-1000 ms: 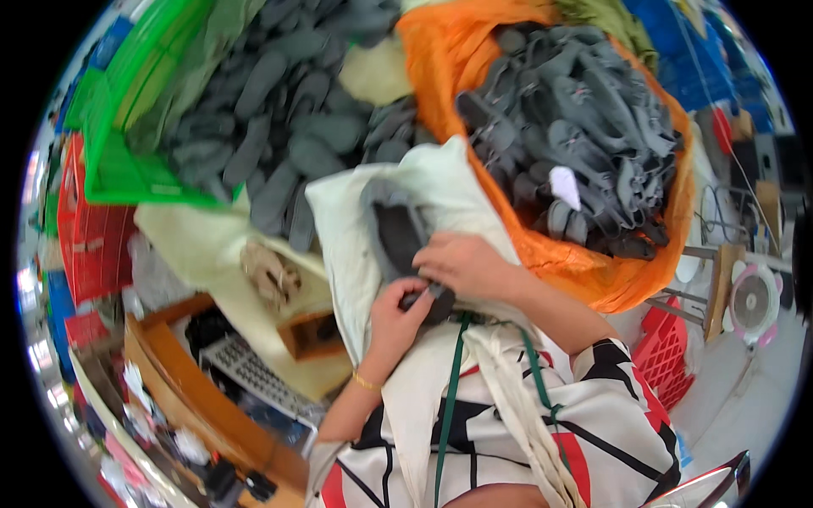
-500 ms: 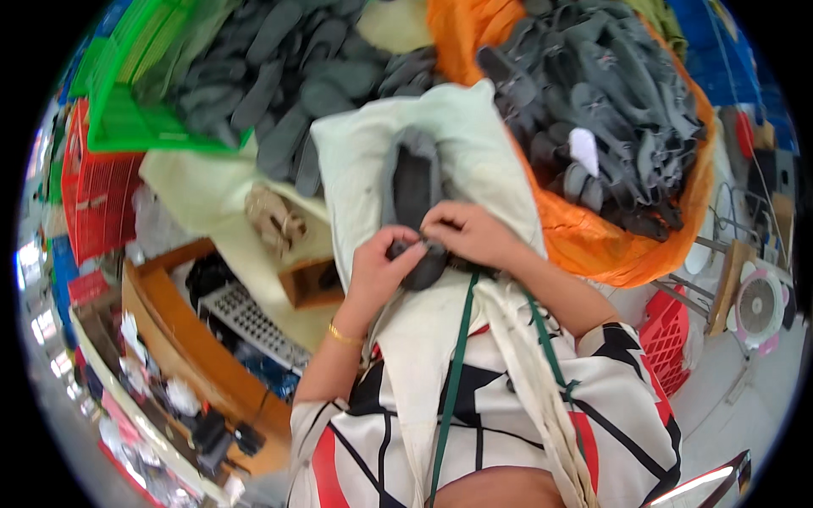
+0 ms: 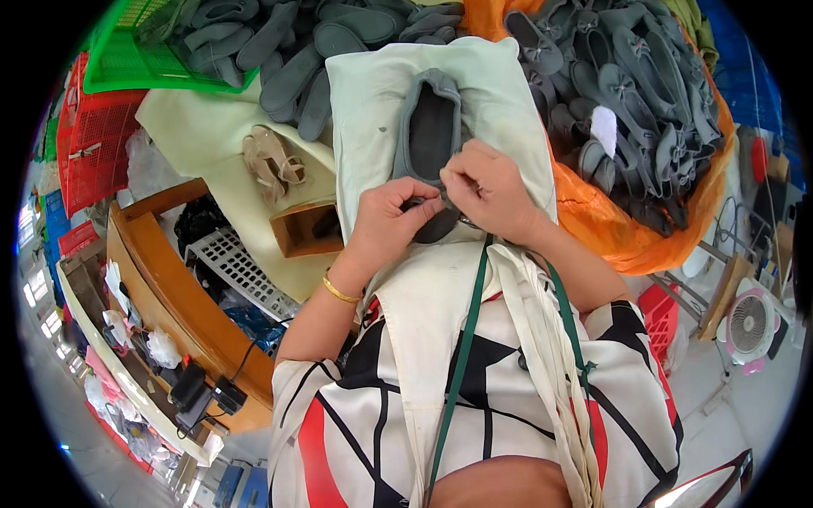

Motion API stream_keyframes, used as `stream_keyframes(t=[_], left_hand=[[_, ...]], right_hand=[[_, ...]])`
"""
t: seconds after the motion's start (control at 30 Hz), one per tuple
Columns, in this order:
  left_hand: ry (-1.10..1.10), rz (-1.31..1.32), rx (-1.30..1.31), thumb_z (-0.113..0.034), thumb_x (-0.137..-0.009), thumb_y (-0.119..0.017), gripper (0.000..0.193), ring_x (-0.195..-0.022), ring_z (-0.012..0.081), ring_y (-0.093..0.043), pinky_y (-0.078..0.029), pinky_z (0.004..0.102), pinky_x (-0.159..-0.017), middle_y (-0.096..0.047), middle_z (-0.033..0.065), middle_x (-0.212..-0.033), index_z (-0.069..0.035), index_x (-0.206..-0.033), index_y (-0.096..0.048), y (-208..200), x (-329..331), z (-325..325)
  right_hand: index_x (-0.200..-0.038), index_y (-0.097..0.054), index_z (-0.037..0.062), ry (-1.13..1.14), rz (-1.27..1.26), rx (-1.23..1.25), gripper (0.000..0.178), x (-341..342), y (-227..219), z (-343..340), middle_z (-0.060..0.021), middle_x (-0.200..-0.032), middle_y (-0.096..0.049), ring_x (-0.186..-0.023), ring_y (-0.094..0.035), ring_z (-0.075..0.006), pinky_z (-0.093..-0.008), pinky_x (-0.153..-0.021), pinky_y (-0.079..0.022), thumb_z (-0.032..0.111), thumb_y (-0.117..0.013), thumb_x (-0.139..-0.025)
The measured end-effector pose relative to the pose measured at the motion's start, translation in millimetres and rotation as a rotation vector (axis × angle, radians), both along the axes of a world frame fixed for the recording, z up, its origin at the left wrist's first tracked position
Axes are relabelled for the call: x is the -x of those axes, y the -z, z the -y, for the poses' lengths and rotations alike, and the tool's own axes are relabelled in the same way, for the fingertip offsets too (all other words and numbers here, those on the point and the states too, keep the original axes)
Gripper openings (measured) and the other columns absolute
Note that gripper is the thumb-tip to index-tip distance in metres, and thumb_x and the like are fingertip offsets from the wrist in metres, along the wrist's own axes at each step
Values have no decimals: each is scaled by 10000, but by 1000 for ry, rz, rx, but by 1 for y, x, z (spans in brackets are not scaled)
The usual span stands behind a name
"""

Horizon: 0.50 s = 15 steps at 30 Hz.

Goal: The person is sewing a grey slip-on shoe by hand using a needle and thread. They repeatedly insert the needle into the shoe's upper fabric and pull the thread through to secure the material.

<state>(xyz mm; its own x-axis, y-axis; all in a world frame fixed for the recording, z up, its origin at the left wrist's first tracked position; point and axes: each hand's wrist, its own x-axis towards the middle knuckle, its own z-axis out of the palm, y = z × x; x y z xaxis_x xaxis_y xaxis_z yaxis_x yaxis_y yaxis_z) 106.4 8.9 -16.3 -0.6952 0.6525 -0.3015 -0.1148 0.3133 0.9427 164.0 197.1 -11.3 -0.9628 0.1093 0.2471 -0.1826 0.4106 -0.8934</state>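
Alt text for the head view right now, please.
Bare left hand and bare right hand, curled close together at the near end of a dark-grey fabric slip-on shoe on a white cloth cushion. Beyond: a green plastic mesh crate, left; a crinkled orange sack heaped with grey shoes, right.

A cushion (image 3: 360, 110) lies before the person, a ballet flat (image 3: 430, 140) on it, both hands (image 3: 385, 222) at the flat's near end. Beyond the cushion, loose flats (image 3: 296, 80) lie left, beside a crate (image 3: 127, 72); right, a sack (image 3: 593, 241) holds more. Left of the cushion, sandals (image 3: 264, 161) rest on a sheet (image 3: 199, 127), behind a box (image 3: 292, 227). A fan (image 3: 751, 324) stands far right.
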Motion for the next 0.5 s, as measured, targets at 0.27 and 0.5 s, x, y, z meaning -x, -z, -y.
stream_keyframes(t=[0.27, 0.5], left_hand=[[45, -95, 91, -104, -845, -734, 176, -680, 145, -591, -475, 272, -628, -681, 79, -836, -6, -985, -694, -7, -5, 1], [162, -431, 78, -83, -813, -741, 173, -747, 285, -650, -519, 351, -661, -690, 117, -871, -26, -967, -687, -11, -7, 5]], right_hand=[[-914, -540, 49, 119, 454, 924, 199, 11, -12, -7, -32, -753, -595, -533, -506, -82, -212, -513, -418, 210, -520, -1028], [-929, -528, 62, -86, 617, 1045, 219, -4, -22, -19, -12, -694, -550, -470, -444, -73, -216, -443, -375, 253, -526, -1035]])
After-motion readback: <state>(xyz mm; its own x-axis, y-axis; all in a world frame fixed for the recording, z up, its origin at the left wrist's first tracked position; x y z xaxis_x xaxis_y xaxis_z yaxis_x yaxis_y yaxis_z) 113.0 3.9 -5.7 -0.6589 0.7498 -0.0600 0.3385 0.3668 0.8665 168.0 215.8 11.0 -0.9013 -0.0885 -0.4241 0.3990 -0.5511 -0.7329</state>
